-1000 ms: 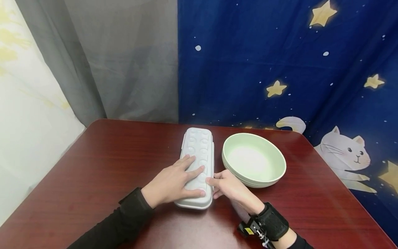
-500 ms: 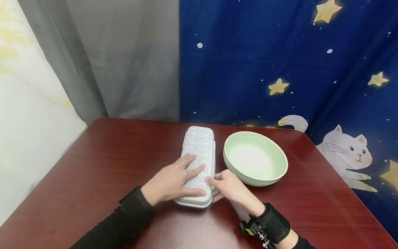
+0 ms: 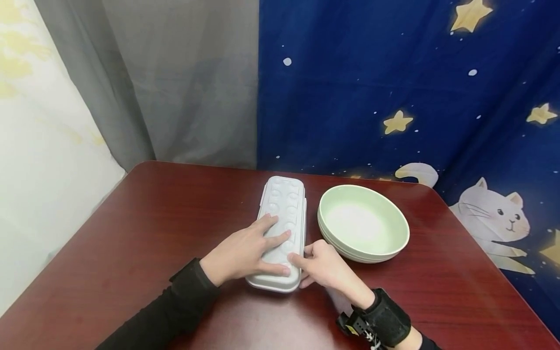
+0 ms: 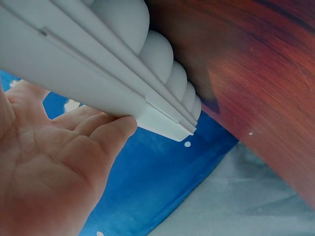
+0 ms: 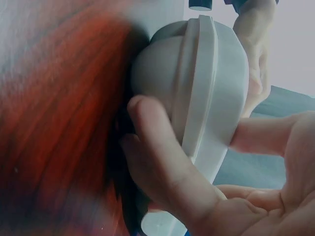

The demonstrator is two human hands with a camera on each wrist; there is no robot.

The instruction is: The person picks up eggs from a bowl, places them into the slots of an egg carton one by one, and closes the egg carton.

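A pale grey egg box (image 3: pixel 288 200) with a lid of round bumps lies lengthwise on the table, lid on. My left hand (image 3: pixel 245 253) rests on the near half of the lid, fingers straight and spread. In the left wrist view, that hand (image 4: pixel 69 157) lies along the lid, and rounded egg cups bulge below the rim. My right hand (image 3: pixel 325 264) grips the near right side, thumb over the lid's edge. The right wrist view shows its fingers (image 5: pixel 162 142) curled against the cups and rim, below the lid.
A stack of pale green bowls (image 3: pixel 365 221) stands close to the right of the egg box. The dark red wooden table (image 3: pixel 192 209) ends at a grey and blue curtain (image 3: pixel 332 97) behind. A white cloth (image 3: pixel 48 146) hangs on the left.
The head view has shifted slightly, so everything sits a little further right. Both hands keep their places on the egg box.
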